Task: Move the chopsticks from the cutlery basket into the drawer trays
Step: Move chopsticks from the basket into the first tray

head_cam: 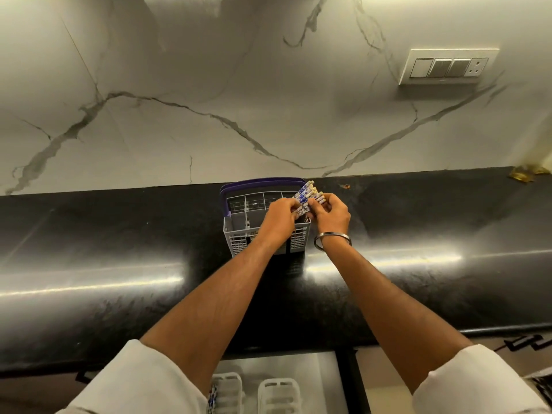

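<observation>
A grey cutlery basket [239, 239] with a purple handle stands on the black counter by the marble wall. A bundle of white-and-blue patterned chopsticks [305, 196] sticks up from its right side. My left hand [279, 219] grips the bundle from the left and my right hand [333, 215] pinches it from the right, both above the basket. Below the counter edge an open drawer [325, 372] shows two white trays, the left tray [230, 389] holding some patterned chopsticks [212, 395], the right tray [279, 395] with nothing seen in it.
The black counter [119, 264] runs the full width, glossy at its front edge. A switch plate [448, 66] sits on the wall at upper right. A yellowish scrap [522, 174] lies at the counter's far right. A metal bangle [331, 239] circles my right wrist.
</observation>
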